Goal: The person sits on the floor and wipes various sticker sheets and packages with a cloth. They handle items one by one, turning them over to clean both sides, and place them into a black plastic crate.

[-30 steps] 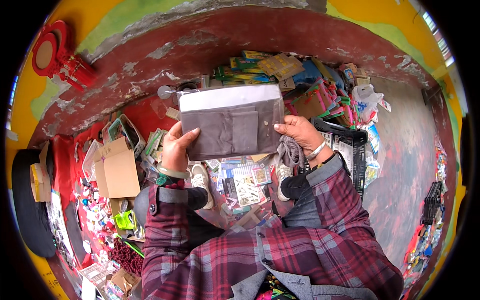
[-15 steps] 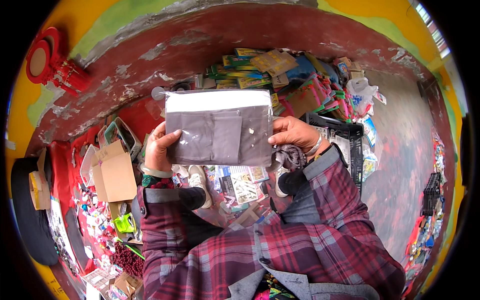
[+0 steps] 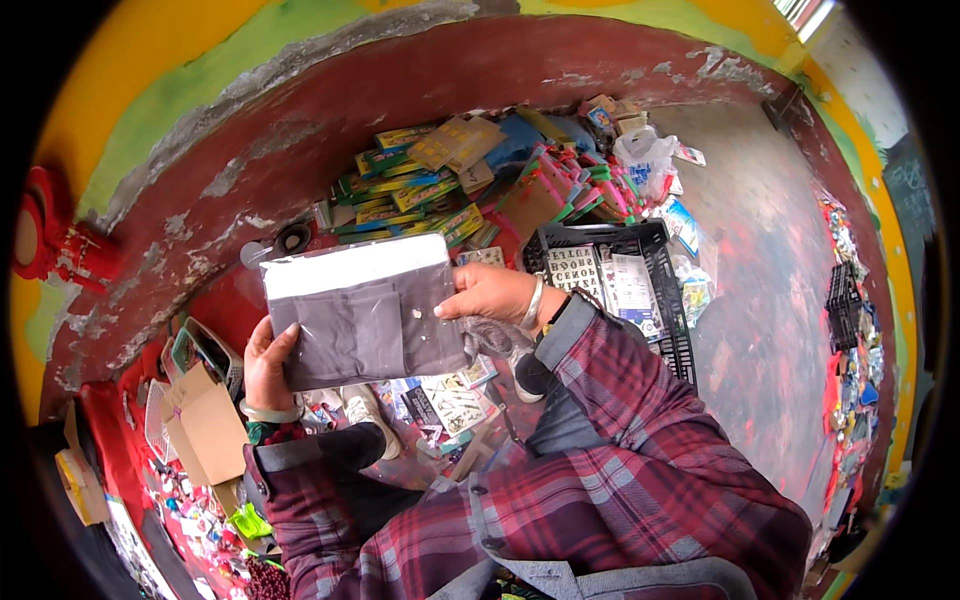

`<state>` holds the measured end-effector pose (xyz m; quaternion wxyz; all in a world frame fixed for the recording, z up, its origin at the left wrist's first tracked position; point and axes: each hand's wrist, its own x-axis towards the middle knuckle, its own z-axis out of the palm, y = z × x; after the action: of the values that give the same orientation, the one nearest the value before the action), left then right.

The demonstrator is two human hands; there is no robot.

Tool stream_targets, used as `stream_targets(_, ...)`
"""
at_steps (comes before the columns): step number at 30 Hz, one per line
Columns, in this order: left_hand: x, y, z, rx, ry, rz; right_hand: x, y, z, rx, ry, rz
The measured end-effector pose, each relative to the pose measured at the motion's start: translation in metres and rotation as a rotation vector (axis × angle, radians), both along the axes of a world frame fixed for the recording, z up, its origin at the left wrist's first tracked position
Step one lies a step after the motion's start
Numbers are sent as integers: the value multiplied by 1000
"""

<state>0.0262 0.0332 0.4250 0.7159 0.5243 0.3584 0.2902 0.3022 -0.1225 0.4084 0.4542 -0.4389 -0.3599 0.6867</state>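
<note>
A flat clear plastic packet [image 3: 345,325], holding folded dark grey cloth with a white strip along its far edge, is held up between my two hands. My left hand [image 3: 266,368] closes on its near left corner, thumb on top. On the right edge, my right hand [image 3: 495,292] pinches it between thumb and fingers. A bunched grey fuzzy fabric piece [image 3: 490,338] hangs just below my right hand; whether that hand also holds it I cannot tell. The packet is slightly tilted, its right side farther from me.
Ahead, a black plastic crate [image 3: 675,310] contains printed sheets and letter stencils. Beyond lie stacked yellow-green boxes [image 3: 400,185], pink and green items [image 3: 585,180] and a white plastic bag [image 3: 645,155]. An open cardboard box [image 3: 205,430] stands left. Flat packages [image 3: 450,405] lie between my shoes.
The view has turned to the right, so the surroundings shift left in the picture. The packet now sits farther left and tilts more; both hands keep their grip.
</note>
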Motion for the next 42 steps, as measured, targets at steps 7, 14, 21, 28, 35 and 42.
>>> stream_targets(7,2,4,-10,51,-4,-50,4,-2,-8,74,-97,-49)
stream_targets(14,-1,4,-12,79,-46,-39,19,-13,10,8,-95,9)
stream_targets(21,-1,6,-22,117,32,-22,11,-4,-3,-42,-73,-65)
stream_targets(28,15,2,-57,543,427,6,18,-4,-33,30,-444,-270)
stream_targets(35,13,-11,-19,81,-30,-133,33,-4,-20,-83,-133,-348)
stream_targets(42,9,-14,-4,-353,-666,-140,28,-4,-7,-56,143,-419)
